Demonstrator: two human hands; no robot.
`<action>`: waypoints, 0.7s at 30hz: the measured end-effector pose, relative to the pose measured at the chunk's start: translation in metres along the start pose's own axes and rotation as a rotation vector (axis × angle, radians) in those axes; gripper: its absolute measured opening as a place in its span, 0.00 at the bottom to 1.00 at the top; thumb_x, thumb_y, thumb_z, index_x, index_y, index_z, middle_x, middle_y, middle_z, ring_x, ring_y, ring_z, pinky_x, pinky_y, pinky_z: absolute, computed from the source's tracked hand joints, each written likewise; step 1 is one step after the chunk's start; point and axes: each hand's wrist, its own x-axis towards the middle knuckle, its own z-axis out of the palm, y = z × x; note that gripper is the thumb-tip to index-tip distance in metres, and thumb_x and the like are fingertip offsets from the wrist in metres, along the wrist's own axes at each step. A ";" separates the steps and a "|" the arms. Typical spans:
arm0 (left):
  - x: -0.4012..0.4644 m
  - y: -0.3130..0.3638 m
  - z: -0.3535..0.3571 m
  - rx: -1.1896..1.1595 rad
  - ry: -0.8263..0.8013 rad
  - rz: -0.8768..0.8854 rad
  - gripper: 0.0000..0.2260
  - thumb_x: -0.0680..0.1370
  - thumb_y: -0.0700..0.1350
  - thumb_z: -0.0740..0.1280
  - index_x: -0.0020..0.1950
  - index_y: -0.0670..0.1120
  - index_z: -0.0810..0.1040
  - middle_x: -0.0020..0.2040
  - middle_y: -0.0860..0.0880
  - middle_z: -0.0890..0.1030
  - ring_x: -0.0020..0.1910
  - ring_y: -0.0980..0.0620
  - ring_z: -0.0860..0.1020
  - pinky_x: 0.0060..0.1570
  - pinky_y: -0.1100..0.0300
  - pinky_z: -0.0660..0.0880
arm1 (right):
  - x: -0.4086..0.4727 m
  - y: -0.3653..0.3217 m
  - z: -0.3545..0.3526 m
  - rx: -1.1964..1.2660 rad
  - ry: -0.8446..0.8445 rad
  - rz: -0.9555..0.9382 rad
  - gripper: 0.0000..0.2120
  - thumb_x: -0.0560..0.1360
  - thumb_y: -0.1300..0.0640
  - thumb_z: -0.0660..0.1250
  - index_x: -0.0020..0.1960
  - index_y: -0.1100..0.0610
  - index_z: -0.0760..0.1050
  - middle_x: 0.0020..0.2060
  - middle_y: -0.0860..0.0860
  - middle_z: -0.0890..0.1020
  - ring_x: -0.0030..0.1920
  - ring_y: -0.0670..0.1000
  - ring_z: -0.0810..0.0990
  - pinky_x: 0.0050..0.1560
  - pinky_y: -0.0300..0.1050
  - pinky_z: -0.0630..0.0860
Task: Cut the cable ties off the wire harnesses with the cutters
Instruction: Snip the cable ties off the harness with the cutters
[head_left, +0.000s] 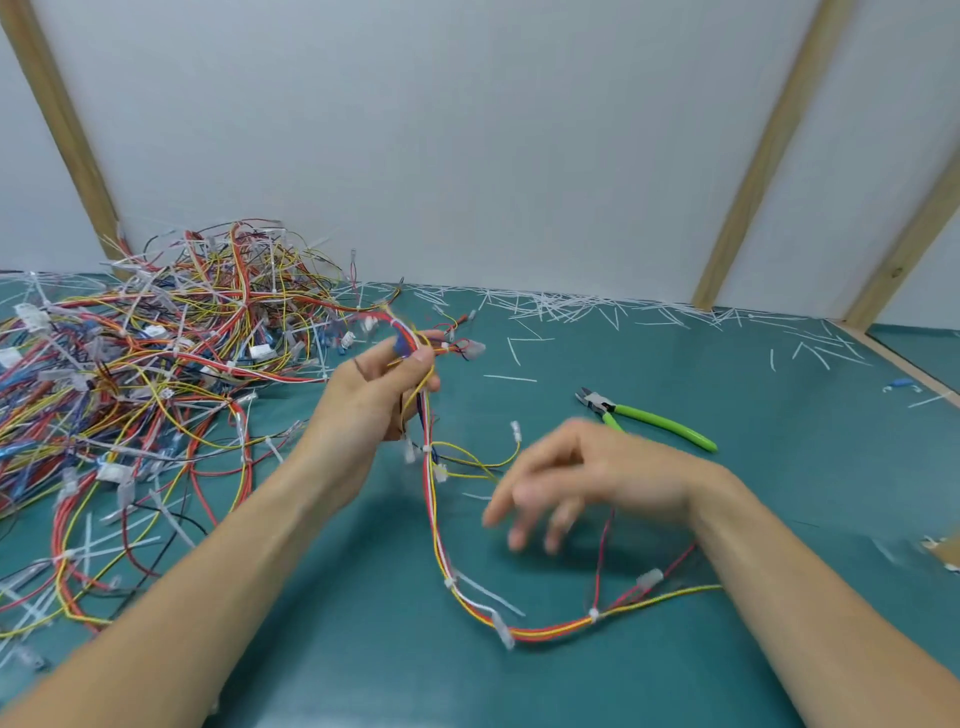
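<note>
Harness (434, 499) — gripped by left hand (371, 384); right hand (576, 478) blurred, seemingly loose, empty — cutters (649, 418) beyond.

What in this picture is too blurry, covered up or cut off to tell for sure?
Head view only:
- Right hand: motion-blurred, so its fingertips are smeared; it holds nothing.
- Cutters: one green handle partly hidden behind the right hand.
- Wire pile: cut off by the left edge, too tangled to count harnesses.
- Held harness: its top is covered by the left hand; its yellow end passes behind the right forearm.
</note>
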 end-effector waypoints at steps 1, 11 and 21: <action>-0.002 0.000 0.003 0.095 -0.053 0.119 0.10 0.80 0.45 0.67 0.60 0.47 0.82 0.33 0.55 0.78 0.30 0.61 0.71 0.30 0.72 0.66 | 0.001 -0.001 -0.003 0.072 0.184 -0.054 0.09 0.80 0.53 0.68 0.50 0.56 0.86 0.52 0.57 0.87 0.47 0.54 0.86 0.42 0.47 0.83; -0.018 -0.019 0.019 0.828 -0.288 0.319 0.13 0.75 0.60 0.66 0.44 0.54 0.85 0.33 0.46 0.77 0.38 0.45 0.69 0.42 0.47 0.71 | 0.020 0.002 0.002 0.162 0.735 -0.201 0.19 0.74 0.51 0.75 0.48 0.69 0.80 0.26 0.45 0.72 0.23 0.44 0.61 0.23 0.34 0.57; -0.015 -0.017 0.026 0.116 -0.248 -0.105 0.25 0.73 0.59 0.68 0.66 0.48 0.76 0.58 0.48 0.85 0.57 0.52 0.83 0.48 0.62 0.80 | 0.008 -0.001 -0.025 0.705 0.978 -0.356 0.07 0.83 0.53 0.64 0.49 0.52 0.78 0.34 0.45 0.76 0.34 0.45 0.77 0.31 0.39 0.76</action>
